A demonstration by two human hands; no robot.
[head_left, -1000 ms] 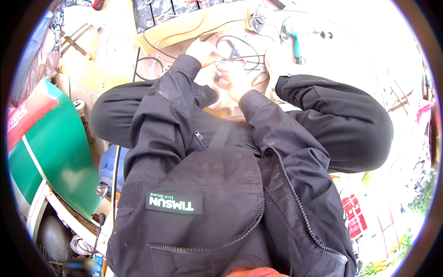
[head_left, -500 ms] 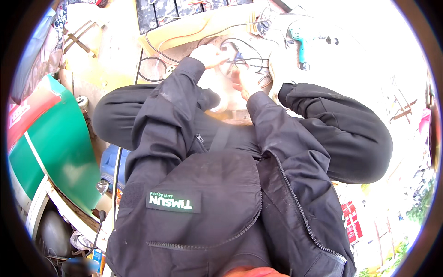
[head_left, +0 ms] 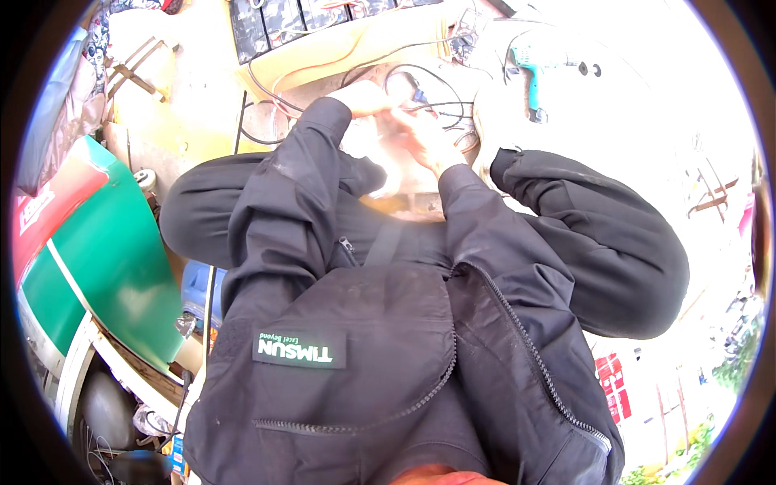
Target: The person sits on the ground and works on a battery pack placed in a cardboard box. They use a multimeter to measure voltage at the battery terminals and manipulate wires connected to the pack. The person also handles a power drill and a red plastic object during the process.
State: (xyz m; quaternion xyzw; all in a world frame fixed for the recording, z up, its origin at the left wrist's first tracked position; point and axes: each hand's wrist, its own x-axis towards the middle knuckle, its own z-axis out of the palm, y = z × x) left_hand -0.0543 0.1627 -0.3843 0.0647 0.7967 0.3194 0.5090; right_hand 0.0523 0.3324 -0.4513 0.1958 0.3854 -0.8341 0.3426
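Black jacket, dark toothed zipper; white-lettered rectangular chest patch, loose black trousers

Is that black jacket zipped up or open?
The jacket hangs open at the chest: its zipper teeth run in two separate rows, spread apart.

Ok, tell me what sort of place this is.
Probably a makeshift workshop or repair spot: a teal drill-like power tool, loose dark cables and a row of dark patterned blocks suggest it. Indoors or outdoors is unclear.
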